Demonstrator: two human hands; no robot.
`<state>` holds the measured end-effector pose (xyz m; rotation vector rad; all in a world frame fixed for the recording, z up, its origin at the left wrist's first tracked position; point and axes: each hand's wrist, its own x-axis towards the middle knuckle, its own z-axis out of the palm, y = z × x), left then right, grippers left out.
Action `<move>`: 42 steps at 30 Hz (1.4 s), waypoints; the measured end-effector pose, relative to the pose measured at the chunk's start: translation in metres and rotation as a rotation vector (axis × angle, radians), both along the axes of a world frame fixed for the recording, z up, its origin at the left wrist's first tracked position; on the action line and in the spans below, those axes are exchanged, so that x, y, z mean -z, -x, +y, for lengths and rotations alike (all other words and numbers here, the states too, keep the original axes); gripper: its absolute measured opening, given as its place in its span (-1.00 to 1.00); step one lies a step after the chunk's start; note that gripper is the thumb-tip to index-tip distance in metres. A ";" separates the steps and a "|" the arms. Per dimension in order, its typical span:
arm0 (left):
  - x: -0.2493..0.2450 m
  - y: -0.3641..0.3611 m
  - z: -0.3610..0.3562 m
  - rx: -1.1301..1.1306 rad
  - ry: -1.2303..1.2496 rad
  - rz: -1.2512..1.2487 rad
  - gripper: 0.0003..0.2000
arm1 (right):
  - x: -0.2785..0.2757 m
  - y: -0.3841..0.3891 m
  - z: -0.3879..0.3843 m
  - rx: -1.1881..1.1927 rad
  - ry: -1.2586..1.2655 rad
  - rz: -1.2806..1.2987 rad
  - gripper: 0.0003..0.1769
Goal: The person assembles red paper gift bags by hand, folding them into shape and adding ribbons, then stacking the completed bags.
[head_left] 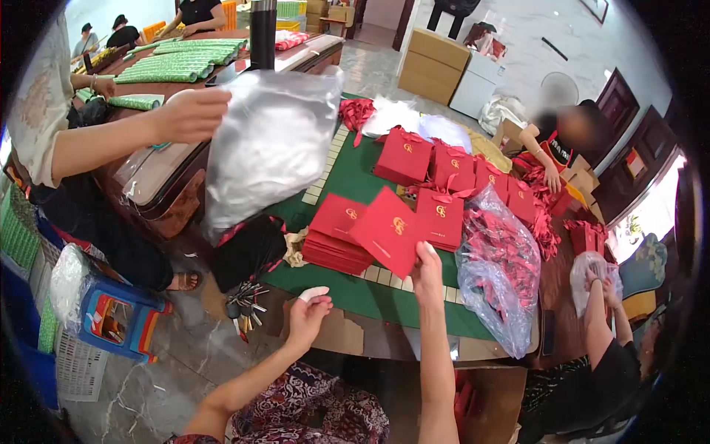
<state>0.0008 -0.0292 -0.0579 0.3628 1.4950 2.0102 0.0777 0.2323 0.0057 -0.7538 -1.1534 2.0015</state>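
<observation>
A flat red paper gift bag (392,235) with a gold emblem hangs tilted over the table, pinched at its lower right corner by my right hand (427,277). My left hand (308,317) is held in front of the table edge, fingers apart and loosely bent, with nothing in it. A white wrapping covers one of its fingertips. Just beyond lies a stack of flat red bags (334,248), partly behind the held bag. Several filled red bags with ribbon handles (403,157) stand in rows on the green mat (362,296).
A clear plastic sack of red ribbons (499,255) lies at the right. At the left, another person's hand (194,115) holds a large clear plastic bag (274,144). Co-workers sit along the right side. Keys (245,302) hang near the table edge; a blue stool (122,314) stands left.
</observation>
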 end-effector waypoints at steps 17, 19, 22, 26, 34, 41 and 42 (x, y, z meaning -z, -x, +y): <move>0.012 -0.015 -0.012 -0.070 0.113 0.835 -0.79 | 0.045 -0.100 -0.091 0.118 -0.841 -0.708 -0.69; 0.002 -0.017 -0.015 -0.057 0.156 0.984 -0.78 | 0.039 -0.100 -0.103 0.261 -0.893 -0.743 -0.68; 0.000 -0.020 -0.014 -0.080 0.150 1.012 -0.78 | 0.045 -0.104 -0.109 0.321 -0.949 -0.702 -0.67; 0.006 -0.025 -0.011 -0.114 0.178 1.091 -0.80 | 0.055 -0.118 -0.113 0.436 -1.232 -0.822 -0.72; 0.010 -0.027 -0.004 -0.056 0.224 1.166 -0.73 | 0.066 -0.120 -0.120 0.577 -1.279 -0.713 -0.83; 0.002 -0.024 -0.011 -0.004 0.282 1.118 -0.69 | 0.059 -0.120 -0.118 0.507 -1.246 -0.762 -0.76; -0.002 -0.025 -0.012 0.020 0.300 1.086 -0.69 | 0.058 -0.121 -0.119 0.495 -1.222 -0.770 -0.76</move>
